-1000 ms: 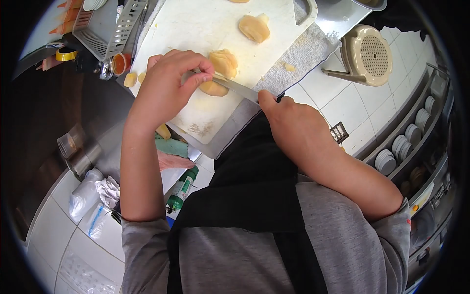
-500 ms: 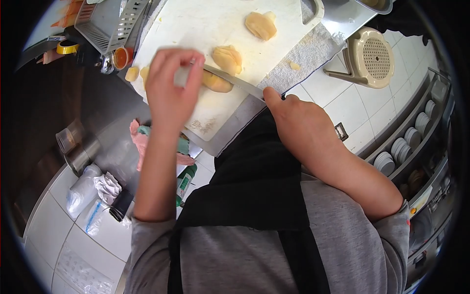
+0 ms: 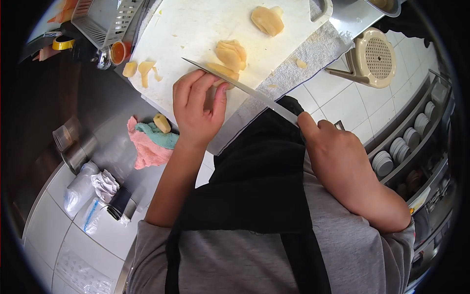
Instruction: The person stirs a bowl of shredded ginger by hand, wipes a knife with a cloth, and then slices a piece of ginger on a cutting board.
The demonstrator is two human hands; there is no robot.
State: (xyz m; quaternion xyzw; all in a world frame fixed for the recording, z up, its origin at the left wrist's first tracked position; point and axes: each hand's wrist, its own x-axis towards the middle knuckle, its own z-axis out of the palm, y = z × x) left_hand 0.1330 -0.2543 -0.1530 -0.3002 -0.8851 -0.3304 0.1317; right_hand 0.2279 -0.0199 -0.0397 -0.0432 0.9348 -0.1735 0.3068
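Observation:
My right hand (image 3: 338, 157) is closed around the handle of a long kitchen knife (image 3: 254, 94). The blade slants up and left over the white cutting board (image 3: 196, 24). Curled fingers of my left hand (image 3: 198, 103) press on a pale yellow piece of peeled root (image 3: 223, 71), right beside the blade; it could be ginger or potato. My hand and the blade partly hide that piece. Just beyond lies a stack of thin slices (image 3: 231, 53), with another group of slices (image 3: 268, 20) farther up the board. Trimmed scraps (image 3: 145, 72) sit near the board's left edge.
A towel (image 3: 313, 54) lies under the board's right side. Pink and teal cloths (image 3: 147, 144) and a peeled piece (image 3: 161, 123) are at the left. A plastic basket (image 3: 105, 24) and an orange-filled cup (image 3: 119, 52) stand upper left. A beige stool (image 3: 374, 59) is on the right.
My left hand has moved right and down onto the root piece, uncovering the scraps at left. My right hand has drawn the knife down and to the right.

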